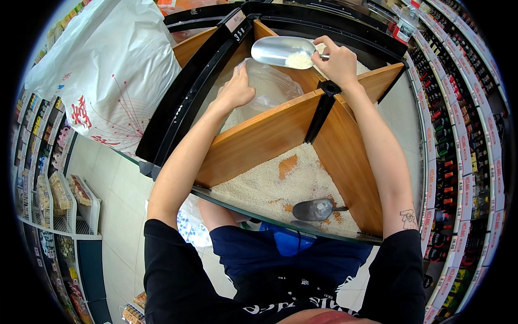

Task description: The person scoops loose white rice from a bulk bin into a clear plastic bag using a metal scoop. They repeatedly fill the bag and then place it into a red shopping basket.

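Observation:
My right hand [339, 60] grips the handle of a shiny metal scoop [275, 50], held level above the bin dividers. A small heap of white rice [299, 60] lies in the scoop near its handle end. My left hand [238, 87] pinches the rim of a clear plastic bag [271, 81], which hangs in the far left compartment below the scoop. A second, duller metal scoop [313, 209] lies on the thin layer of rice [251, 178] in the near compartment, where patches of the wooden bottom show through.
Wooden dividers [267, 137] meet at a black post [330, 87]. At left, a large white printed sack [109, 73] stands beside the black bin rim [190, 93]. Shelves of bottles [443, 194] line the right; a plastic bottle [406, 22] stands at upper right. Wire baskets [75, 206] hang at left.

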`<state>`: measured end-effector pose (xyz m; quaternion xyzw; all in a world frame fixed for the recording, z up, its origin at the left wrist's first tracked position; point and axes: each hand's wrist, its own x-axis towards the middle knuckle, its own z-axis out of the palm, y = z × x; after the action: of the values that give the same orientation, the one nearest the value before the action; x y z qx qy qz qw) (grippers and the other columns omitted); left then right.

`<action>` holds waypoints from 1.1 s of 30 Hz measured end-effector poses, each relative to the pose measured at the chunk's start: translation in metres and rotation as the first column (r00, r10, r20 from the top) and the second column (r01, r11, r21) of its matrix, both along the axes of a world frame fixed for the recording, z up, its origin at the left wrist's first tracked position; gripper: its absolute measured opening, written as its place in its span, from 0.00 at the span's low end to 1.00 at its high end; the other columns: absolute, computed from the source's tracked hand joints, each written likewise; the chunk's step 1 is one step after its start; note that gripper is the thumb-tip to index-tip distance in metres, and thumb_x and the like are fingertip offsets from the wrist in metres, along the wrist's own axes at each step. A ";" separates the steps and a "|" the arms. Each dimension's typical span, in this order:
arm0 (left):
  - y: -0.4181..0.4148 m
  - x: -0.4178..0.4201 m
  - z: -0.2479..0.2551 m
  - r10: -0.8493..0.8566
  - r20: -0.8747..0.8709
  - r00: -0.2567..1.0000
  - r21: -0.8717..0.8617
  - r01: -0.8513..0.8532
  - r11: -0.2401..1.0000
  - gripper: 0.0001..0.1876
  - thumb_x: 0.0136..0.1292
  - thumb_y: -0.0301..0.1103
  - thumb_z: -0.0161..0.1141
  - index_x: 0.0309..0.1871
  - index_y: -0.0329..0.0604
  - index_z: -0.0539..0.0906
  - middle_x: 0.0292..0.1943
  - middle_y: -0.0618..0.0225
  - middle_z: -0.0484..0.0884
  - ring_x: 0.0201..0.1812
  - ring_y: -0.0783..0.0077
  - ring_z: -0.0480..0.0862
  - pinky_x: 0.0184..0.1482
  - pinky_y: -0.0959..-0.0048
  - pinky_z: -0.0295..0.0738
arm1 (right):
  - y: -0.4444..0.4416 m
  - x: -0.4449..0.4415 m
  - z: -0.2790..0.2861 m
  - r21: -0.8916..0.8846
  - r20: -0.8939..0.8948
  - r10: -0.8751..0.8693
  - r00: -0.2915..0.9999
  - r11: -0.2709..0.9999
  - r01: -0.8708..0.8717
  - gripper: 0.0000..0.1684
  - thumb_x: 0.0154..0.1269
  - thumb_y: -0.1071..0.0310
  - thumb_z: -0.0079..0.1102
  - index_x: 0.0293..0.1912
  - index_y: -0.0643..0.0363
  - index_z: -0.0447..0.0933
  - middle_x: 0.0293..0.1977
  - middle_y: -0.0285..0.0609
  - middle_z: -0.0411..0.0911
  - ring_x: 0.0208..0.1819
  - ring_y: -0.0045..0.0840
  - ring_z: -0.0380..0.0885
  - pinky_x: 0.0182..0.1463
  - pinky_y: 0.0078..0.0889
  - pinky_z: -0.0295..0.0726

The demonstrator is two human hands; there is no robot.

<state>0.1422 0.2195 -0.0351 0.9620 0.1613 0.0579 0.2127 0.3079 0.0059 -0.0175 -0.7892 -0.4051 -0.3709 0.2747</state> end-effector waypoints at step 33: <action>0.009 0.007 -0.016 0.000 0.029 1.000 0.031 -0.001 1.000 0.43 0.53 0.32 0.48 0.74 0.36 0.46 0.74 0.46 0.50 0.68 0.40 0.63 0.69 0.55 0.60 | -0.030 0.032 -0.011 -0.293 -0.008 -0.547 0.837 0.802 0.520 0.15 0.61 0.73 0.55 0.49 0.56 0.70 0.37 0.44 0.80 0.42 0.35 0.81 0.38 0.39 0.81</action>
<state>0.1496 0.2285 -0.0508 0.9642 0.1577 0.0744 0.1999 0.3402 -0.0245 -0.0288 -0.9181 -0.2016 -0.3353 0.0635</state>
